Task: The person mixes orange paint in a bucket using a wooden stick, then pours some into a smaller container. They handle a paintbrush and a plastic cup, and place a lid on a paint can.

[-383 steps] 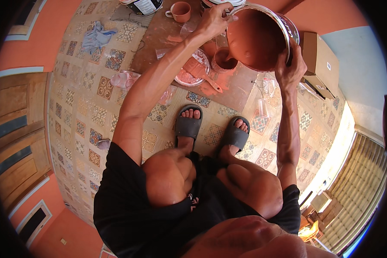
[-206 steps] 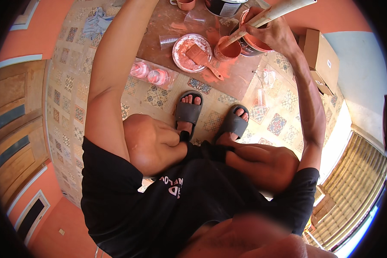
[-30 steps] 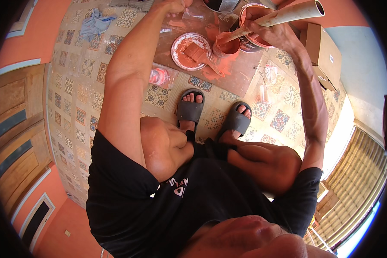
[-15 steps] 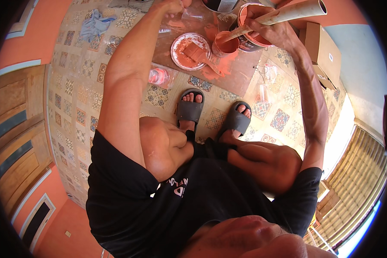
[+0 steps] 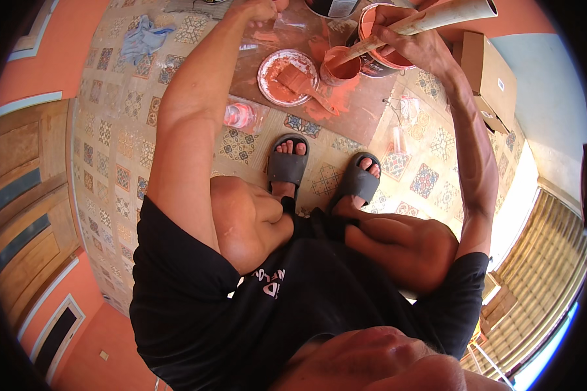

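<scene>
My right hand (image 5: 407, 40) is closed around a long pale pipe-like stick (image 5: 447, 16), hollow at its upper end. Its lower end rests inside a small orange-smeared cup (image 5: 340, 67) of orange paint. Behind my right hand stands a larger paint bucket (image 5: 366, 26), its rim coated orange. My left hand (image 5: 262, 12) is at the top edge with its fingers curled in; an orange thing lies beside it, cut off by the frame, and what the fingers hold is hidden. Between the hands, an orange-covered paintbrush (image 5: 295, 79) lies across a round white lid (image 5: 265, 88) smeared with paint.
Everything stands on a paint-stained brown board (image 5: 365, 117) over patterned floor tiles. A dark bucket (image 5: 332, 5) is at the top edge. A clear plastic piece with pink-red content (image 5: 239, 115) lies near my feet. A blue-grey rag (image 5: 145, 39) is left, a cardboard box (image 5: 492, 81) right.
The upper end of the stick has shifted very slightly to the right in my right hand. My left hand and the things on the board look practically the same.
</scene>
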Available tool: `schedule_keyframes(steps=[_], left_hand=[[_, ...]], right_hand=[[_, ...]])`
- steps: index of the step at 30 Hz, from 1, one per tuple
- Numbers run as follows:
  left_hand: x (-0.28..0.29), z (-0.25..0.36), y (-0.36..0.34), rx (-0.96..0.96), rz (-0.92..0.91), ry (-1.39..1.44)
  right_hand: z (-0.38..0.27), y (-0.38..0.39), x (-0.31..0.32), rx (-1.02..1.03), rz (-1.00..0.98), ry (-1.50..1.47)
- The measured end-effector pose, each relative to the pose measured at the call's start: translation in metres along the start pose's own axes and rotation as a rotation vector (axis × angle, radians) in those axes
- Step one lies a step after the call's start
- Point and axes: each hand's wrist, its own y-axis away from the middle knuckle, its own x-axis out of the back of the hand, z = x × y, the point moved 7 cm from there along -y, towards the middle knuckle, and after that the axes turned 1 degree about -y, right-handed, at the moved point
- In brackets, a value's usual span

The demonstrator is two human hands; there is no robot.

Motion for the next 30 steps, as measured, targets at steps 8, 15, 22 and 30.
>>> schedule_keyframes(steps=[8,15,22,30], left_hand=[[0.002,0.018,0.012,0.123,0.002,-0.095],[-0.001,-0.004,-0.006,0.030,0.006,-0.017],[0.005,0.014,0.015,-0.029,-0.047,0.003],[0.000,0.003,-0.002,0.038,-0.015,-0.003]], right_hand=[[-0.005,0.002,0.000,0.070,0.014,0.144],[0.005,0.001,0.001,-0.006,0.001,0.054],[0.003,0.003,0.008,-0.026,0.116,-0.123],[-0.001,0.000,0.001,0.026,0.051,-0.100]])
